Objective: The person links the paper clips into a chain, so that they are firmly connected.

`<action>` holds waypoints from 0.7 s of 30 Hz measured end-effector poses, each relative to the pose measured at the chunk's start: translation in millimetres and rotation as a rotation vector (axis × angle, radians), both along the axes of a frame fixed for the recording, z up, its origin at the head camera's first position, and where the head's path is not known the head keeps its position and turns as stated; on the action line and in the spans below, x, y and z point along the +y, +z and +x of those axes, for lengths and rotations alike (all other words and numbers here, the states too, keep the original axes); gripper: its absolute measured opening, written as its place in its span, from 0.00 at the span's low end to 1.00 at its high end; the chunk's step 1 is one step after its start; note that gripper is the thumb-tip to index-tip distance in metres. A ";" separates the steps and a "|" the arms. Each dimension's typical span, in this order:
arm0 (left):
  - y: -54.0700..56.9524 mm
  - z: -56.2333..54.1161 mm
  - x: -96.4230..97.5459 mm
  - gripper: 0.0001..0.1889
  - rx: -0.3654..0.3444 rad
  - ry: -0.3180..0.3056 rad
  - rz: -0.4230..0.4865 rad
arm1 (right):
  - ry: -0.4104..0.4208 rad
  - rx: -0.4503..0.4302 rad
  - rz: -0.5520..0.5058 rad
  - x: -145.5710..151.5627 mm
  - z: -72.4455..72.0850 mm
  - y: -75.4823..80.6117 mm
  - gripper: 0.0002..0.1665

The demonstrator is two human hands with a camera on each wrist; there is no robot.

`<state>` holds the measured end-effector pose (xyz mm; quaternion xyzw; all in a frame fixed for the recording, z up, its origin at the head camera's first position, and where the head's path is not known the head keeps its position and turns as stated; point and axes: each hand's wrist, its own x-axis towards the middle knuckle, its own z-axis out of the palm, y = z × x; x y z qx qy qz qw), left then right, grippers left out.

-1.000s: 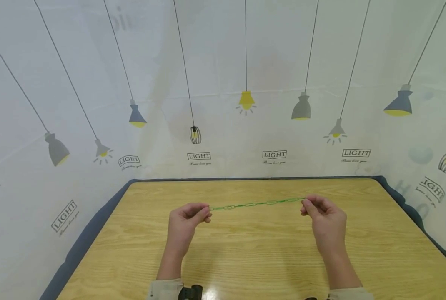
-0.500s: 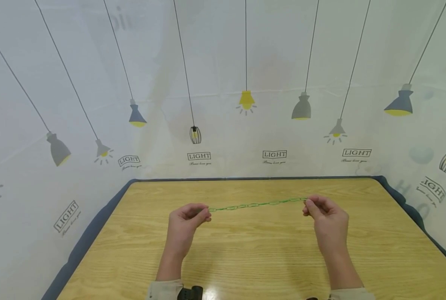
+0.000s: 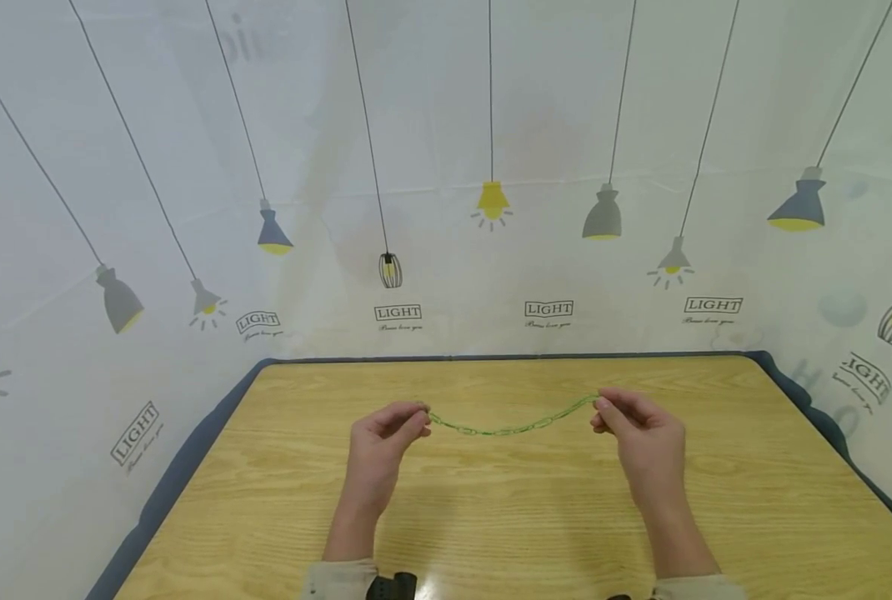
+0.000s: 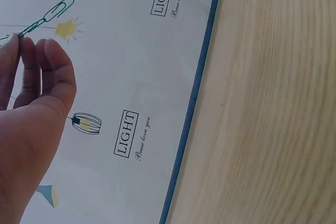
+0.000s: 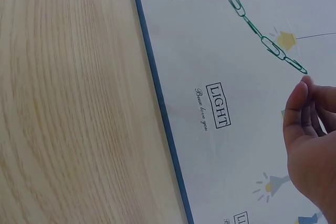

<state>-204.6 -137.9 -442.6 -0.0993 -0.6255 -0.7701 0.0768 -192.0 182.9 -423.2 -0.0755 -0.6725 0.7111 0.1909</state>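
A chain of green paper clips (image 3: 508,432) hangs between my two hands and sags in the middle, above the table. My left hand (image 3: 380,450) pinches one end between thumb and fingertips. The other end is pinched by my right hand (image 3: 650,446), which is held slightly higher. In the left wrist view the linked paper clips (image 4: 59,8) run up and right from the left fingertips. The right wrist view shows several linked clips (image 5: 273,46) sloping down to the right hand's thumb and finger.
A wood-grain table (image 3: 506,517) lies below both hands, with a dark blue edge (image 3: 491,358) along its back. Behind it stands a white wall covering (image 3: 446,150) printed with lamps and "LIGHT" labels. Sleeves and dark wrist devices (image 3: 392,586) show at the bottom.
The chain was stretched almost straight and now sags in a curve. My hands have moved closer together, the left one to the right and the right one to the left.
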 end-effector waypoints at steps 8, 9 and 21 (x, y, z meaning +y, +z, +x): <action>8.5 -0.5 18.4 0.12 0.024 0.007 -0.061 | 0.129 0.006 0.069 -24.2 2.7 4.4 0.13; 9.5 -0.2 20.8 0.12 0.027 0.002 -0.066 | 0.154 0.006 0.072 -28.0 3.2 5.4 0.14; 16.8 8.1 45.7 0.09 0.029 -0.061 -0.125 | 0.355 -0.002 0.109 -58.5 12.4 19.3 0.13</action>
